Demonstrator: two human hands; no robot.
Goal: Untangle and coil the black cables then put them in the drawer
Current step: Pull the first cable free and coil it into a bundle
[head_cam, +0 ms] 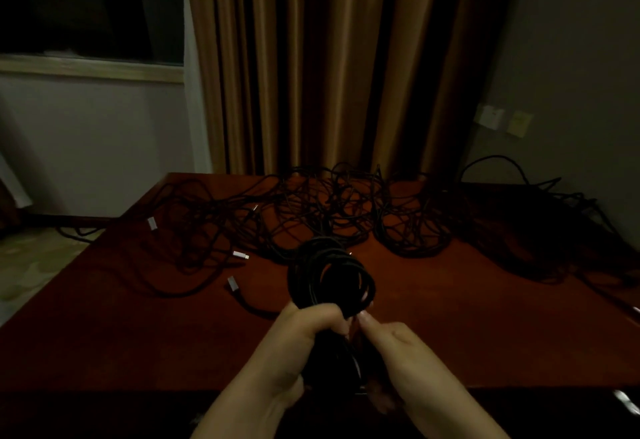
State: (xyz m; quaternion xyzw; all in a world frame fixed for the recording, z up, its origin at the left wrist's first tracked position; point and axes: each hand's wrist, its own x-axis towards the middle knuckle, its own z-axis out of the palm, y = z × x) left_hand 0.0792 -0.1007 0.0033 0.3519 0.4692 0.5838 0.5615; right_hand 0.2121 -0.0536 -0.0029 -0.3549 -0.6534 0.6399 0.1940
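A coil of black cable (330, 274) stands upright over the near middle of the dark red table (104, 328). My left hand (304, 328) grips the bottom of the coil, fingers curled round the bundle. My right hand (388, 338) pinches a strand at the same spot, thumb and fingers meeting the left hand. Behind the coil a large tangle of black cables (339, 210) spreads across the far half of the table. No drawer is in view.
Several silver connector ends (240, 254) lie on the left part of the table. Brown curtains (329, 58) hang behind the table, a window (86, 6) is at the left, wall sockets (491, 116) at the right. One cable trails off the left edge onto the floor.
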